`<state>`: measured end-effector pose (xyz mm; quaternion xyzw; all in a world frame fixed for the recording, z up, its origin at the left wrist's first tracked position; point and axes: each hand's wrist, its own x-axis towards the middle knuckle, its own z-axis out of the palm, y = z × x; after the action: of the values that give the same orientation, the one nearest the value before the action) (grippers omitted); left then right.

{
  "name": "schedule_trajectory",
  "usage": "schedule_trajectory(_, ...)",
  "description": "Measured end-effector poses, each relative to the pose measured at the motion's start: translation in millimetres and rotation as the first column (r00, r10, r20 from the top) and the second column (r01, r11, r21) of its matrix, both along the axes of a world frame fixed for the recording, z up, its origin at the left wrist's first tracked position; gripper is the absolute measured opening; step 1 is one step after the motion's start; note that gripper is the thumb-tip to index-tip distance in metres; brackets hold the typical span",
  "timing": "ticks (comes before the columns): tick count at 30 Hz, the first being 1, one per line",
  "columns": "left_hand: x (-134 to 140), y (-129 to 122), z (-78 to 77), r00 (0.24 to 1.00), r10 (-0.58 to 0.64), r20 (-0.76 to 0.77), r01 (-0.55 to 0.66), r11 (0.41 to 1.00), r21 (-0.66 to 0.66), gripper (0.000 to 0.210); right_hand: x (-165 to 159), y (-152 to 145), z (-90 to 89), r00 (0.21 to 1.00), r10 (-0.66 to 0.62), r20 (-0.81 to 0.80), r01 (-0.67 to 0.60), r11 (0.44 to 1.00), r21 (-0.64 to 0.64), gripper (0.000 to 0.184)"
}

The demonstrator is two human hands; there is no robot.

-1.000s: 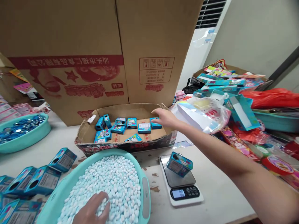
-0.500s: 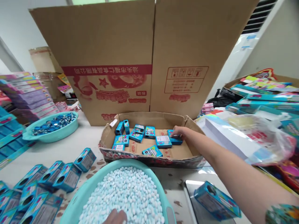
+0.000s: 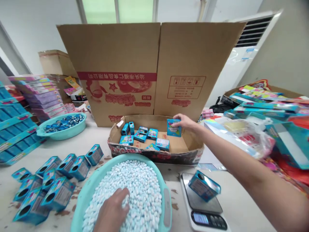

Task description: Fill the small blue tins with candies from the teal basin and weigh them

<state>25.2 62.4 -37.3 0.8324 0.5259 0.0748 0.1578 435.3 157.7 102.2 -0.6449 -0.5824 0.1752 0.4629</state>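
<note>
While the right hand (image 3: 185, 121) reaches out over the shallow cardboard tray (image 3: 193, 151), it pinches a small blue box (image 3: 174, 127) by its right edge, fingers closed on it, holding it above the tray's far right corner. The box stands on edge, printed face turned toward the camera, its long axis roughly level, running left to right. Below it, more blue boxes (image 3: 142, 137) lie flat and scattered on the tray floor. Down at the near edge, the left hand (image 3: 113, 212) is buried palm-down in the white-blue candies (image 3: 140, 190) filling the teal basin (image 3: 166, 209) (fingers curled in among them, so whether it grips any I cannot tell). On the scale (image 3: 205, 206) at right lies an open blue box (image 3: 204, 186), tilted on its side, its mouth pointing up and left. Open boxes (image 3: 60, 174) crowd the worktop (image 3: 72, 145) at left.
</note>
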Motion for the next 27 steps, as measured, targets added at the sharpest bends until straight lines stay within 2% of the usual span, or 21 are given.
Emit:
schedule_trajectory(3,2.0,-4.4,8.4,0.999,-0.025,-0.045,0.027,0.999,0.039,0.028,-18.3,-31.3,21.3,0.995,0.057,-0.076,-0.059,0.998,-0.015,0.046)
schedule_trajectory(5,2.9,-3.8,10.9,0.996,-0.089,-0.026,0.092,0.989,0.119,0.024,-38.5,-53.9,20.1,0.973,0.161,-0.164,-0.165,0.986,-0.010,0.043)
schedule_trajectory(8,4.1,3.9,9.7,0.971,-0.224,0.087,0.196,0.946,0.257,0.034,-79.7,-84.0,-0.4,0.886,0.340,-0.316,-0.326,0.940,0.096,0.030)
schedule_trajectory(10,4.0,9.5,6.9,0.958,-0.241,0.153,0.186,0.934,0.307,0.038,-108.4,-101.8,-17.1,0.811,0.419,-0.409,-0.408,0.905,0.119,0.031)
schedule_trajectory(12,3.4,12.1,3.8,0.965,-0.214,0.155,0.165,0.947,0.275,0.042,-128.7,-119.3,-28.9,0.757,0.464,-0.460,-0.448,0.881,0.151,0.033)
schedule_trajectory(15,3.4,9.4,-0.8,0.963,-0.266,0.040,0.258,0.957,0.134,0.047,-132.5,-151.1,-32.2,0.748,0.453,-0.485,-0.393,0.891,0.226,0.030)
schedule_trajectory(17,4.3,5.2,-3.3,0.951,-0.308,-0.029,0.309,0.949,0.063,0.048,-120.8,-180.2,-30.5,0.788,0.386,-0.480,-0.287,0.920,0.268,0.028)
schedule_trajectory(19,5.4,1.0,-4.7,0.950,-0.306,-0.067,0.308,0.951,0.014,0.044,-107.9,-214.5,-34.9,0.842,0.285,-0.459,-0.172,0.947,0.272,0.031)
schedule_trajectory(21,7.1,-2.1,-4.6,0.945,-0.313,-0.093,0.310,0.950,-0.045,0.038,-102.1,-248.5,-51.8,0.894,0.180,-0.409,-0.091,0.969,0.227,0.035)
schedule_trajectory(23,10.3,-3.7,-2.4,0.945,-0.302,-0.122,0.293,0.952,-0.082,0.035,-107.0,-275.5,-82.3,0.931,0.075,-0.358,-0.029,0.991,0.134,0.032)
schedule_trajectory(25,15.0,-3.3,2.1,0.964,-0.218,-0.155,0.205,0.974,-0.093,0.034,-121.1,-290.8,-120.9,0.944,0.005,-0.331,0.025,0.996,0.084,0.029)
schedule_trajectory(27,19.6,-0.7,8.7,0.988,-0.075,-0.131,0.062,0.993,-0.100,0.033,-138.8,-294.2,-158.4,0.952,-0.003,-0.306,0.041,0.992,0.119,0.028)
